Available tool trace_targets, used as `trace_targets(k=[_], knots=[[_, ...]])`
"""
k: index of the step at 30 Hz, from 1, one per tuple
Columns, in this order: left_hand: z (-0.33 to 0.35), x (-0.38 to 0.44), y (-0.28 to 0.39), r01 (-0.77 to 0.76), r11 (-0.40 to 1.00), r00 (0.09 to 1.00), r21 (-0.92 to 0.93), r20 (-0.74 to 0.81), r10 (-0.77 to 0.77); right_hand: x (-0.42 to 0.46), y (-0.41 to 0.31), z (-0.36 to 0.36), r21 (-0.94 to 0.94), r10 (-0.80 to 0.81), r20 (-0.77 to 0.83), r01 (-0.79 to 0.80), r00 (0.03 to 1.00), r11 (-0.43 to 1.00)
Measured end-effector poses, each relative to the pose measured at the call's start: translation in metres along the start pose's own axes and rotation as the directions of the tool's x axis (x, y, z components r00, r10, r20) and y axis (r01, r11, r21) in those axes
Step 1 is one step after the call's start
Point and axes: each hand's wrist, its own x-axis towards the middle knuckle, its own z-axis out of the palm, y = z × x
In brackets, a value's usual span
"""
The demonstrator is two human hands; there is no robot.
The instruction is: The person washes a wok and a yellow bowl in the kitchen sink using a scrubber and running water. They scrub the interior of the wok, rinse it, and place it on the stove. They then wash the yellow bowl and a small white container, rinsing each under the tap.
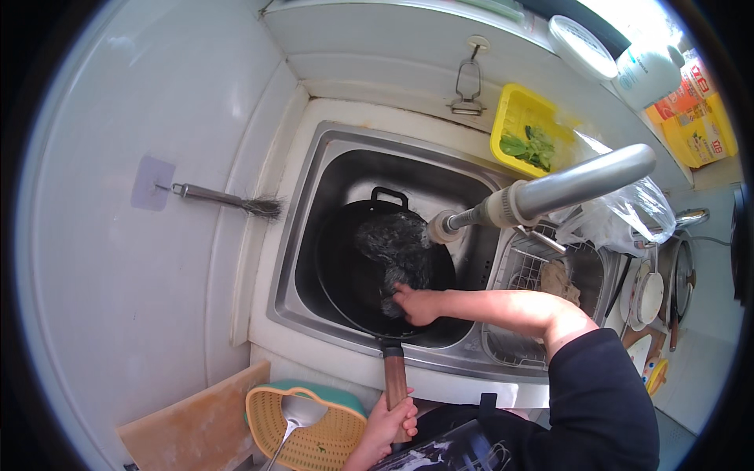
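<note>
A black wok (347, 271) sits in the stainless steel sink basin (471, 265), its small loop handle at the far side. My left hand (393, 421) is wrapped around its brown wooden handle (395, 377), which sticks out over the sink's front edge. Inside the wok, near the handle end, my right hand (418, 306) reaches down into moving water (396, 241). Water blurs its fingertips, so I cannot tell if anything is under them. Just above the wok hangs the spout head of the faucet (565, 176).
A smaller basin with a wire rack (524, 259) and a cloth (559, 282) lies to the right. Behind are a yellow basket (512, 112) with greens and a hanging peeler (468, 82). A wire brush (224, 197) hangs left. A yellow-green colander (330, 430) with a ladle stands front left.
</note>
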Motion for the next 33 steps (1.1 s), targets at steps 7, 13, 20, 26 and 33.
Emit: trace_targets(k=[7, 13, 20, 26, 33], knots=[[-0.001, -0.002, 0.006, -0.012, 0.996, 0.997, 0.093, -0.076, 0.019, 0.058, -0.022, -0.009, -0.439, -0.33, -0.39, 0.142, 0.86, 0.887], [0.004, -0.004, 0.007, -0.005, 0.999, 1.0, 0.038, -0.031, 0.007, 0.059, 0.066, -0.036, -0.461, -0.002, -0.295, -0.14, 0.956, 0.876], [0.004, 0.005, -0.004, -0.047, 0.993, 0.997, 0.112, -0.052, 0.053, -0.016, 0.005, 0.0, 0.064, -0.146, 0.17, 0.136, 0.975, 0.989], [0.001, 0.002, -0.002, -0.054, 0.984, 0.994, 0.168, -0.079, 0.069, 0.044, -0.042, -0.032, 0.201, -0.46, -0.203, 0.497, 0.864, 0.844], [0.012, 0.006, 0.001, -0.074, 0.978, 0.993, 0.196, -0.079, 0.091, 0.094, 0.063, -0.062, -0.175, 0.008, -0.789, -0.237, 0.614, 0.956]])
